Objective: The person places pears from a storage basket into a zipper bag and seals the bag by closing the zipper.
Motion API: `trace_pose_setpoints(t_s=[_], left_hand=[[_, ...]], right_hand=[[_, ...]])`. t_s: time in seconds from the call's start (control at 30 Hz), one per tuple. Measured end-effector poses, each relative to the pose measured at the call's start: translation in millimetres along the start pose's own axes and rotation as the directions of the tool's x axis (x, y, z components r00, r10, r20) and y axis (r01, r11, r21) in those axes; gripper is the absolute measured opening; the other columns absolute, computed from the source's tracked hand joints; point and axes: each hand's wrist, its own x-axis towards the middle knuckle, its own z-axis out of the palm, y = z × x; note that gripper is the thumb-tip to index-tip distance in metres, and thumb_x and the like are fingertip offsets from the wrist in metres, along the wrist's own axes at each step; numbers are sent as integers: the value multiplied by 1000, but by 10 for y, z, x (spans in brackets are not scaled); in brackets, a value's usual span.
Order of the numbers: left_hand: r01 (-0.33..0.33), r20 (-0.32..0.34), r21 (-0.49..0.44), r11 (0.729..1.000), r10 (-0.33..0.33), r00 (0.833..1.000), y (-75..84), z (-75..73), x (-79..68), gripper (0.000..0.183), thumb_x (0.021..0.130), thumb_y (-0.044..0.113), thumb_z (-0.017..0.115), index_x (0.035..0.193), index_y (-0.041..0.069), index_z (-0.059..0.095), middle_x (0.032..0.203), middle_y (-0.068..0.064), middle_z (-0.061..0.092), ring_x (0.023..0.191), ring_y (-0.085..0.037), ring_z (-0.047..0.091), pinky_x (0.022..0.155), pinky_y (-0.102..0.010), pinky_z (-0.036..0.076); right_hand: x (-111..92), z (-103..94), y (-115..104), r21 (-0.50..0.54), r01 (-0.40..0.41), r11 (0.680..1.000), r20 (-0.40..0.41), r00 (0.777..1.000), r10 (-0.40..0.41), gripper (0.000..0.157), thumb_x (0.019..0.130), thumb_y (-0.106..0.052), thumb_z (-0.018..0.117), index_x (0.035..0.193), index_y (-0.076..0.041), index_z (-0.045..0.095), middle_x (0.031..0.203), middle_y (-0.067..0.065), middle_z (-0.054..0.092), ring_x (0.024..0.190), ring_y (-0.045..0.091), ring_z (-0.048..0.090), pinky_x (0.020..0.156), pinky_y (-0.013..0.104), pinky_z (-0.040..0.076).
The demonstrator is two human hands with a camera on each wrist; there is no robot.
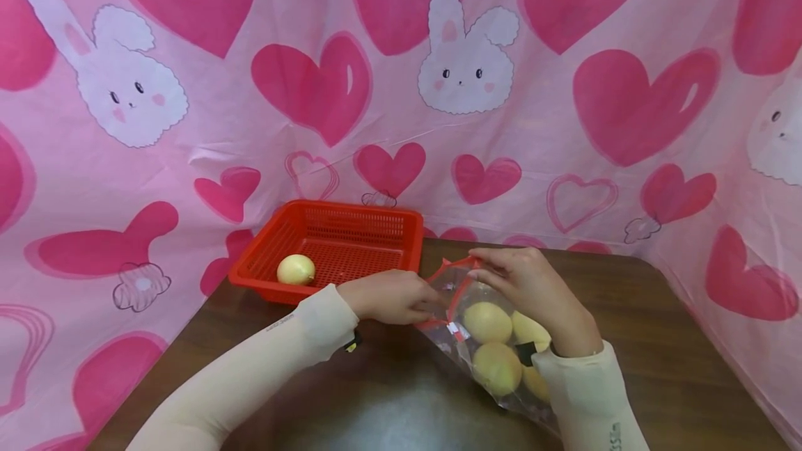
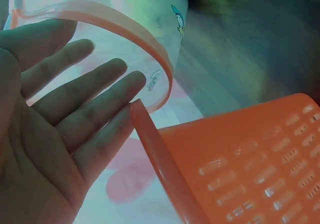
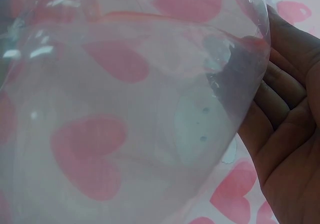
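A clear zip bag [image 1: 441, 346] with a red rim and zip slider stands on the table with several pale yellow round fruits [image 1: 487, 323] inside. My right hand [image 1: 532, 273] pinches the rim at the far side of its mouth, as the right wrist view also shows at the bag's edge [image 3: 220, 134]. At the near left of the mouth is my left hand [image 1: 391, 296]. Its fingers [image 2: 95, 116] extend loosely across the opening in the left wrist view, with no fruit in them. One more pale yellow fruit [image 1: 296, 269] lies in the red basket [image 1: 410, 242].
The perforated basket stands at the back left of the brown wooden table [image 1: 651, 339], close beside my left hand. A pink cloth [image 1: 545, 131] with hearts and rabbits hangs behind the table and along its sides.
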Motion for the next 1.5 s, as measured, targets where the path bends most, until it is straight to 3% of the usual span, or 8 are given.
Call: trace_pose_setpoints(t_s=[0.37,0.73,0.93,1.1,1.27,1.5], left_hand=[[-40,-64,22,999,42,997,4,-59,-120,37,90,30,72,125,22,68,103,16,69,75,6,57,74,-13,49],[-6,-218,93,996,26,976,-108,-96,-370,30,88,25,74,117,18,72,102,11,70,84,-1,61,81,-20,51],[53,-221,109,993,-28,975,-170,-145,-512,30,89,28,73,118,19,71,106,11,69,96,-5,64,86,-26,51],[130,-201,93,987,-109,974,-252,-168,-642,34,88,29,73,122,21,70,111,9,69,101,-6,63,88,-28,51],[218,-185,51,975,-206,961,-345,-189,-749,39,87,30,74,126,23,68,115,7,68,105,-12,63,89,-31,51],[276,-173,26,961,-267,948,-470,-188,-839,39,89,31,72,126,23,67,115,6,68,104,-13,64,88,-32,52]], right_hand=[[-4,-19,-23,3,-26,1000,6,1000,26,41,77,-13,82,115,-4,72,96,0,73,74,5,63,66,26,56],[-10,-21,-38,11,-31,999,8,999,31,41,77,-13,83,115,-3,71,95,0,73,71,3,61,64,24,55],[-8,-9,-37,16,-28,999,13,1000,27,39,78,-13,82,114,-3,71,94,-1,72,68,2,59,63,23,54],[-12,2,-20,24,-16,1000,3,1000,16,38,77,-11,82,114,-3,72,94,-1,72,70,2,60,63,23,55],[-11,12,-13,30,-2,1000,-3,1000,2,38,78,-11,82,113,-3,72,94,-1,72,70,2,60,63,23,54],[-14,-5,-26,25,2,1000,-1,1000,-2,38,78,-13,82,113,-3,72,95,-1,72,70,2,60,62,22,54]])
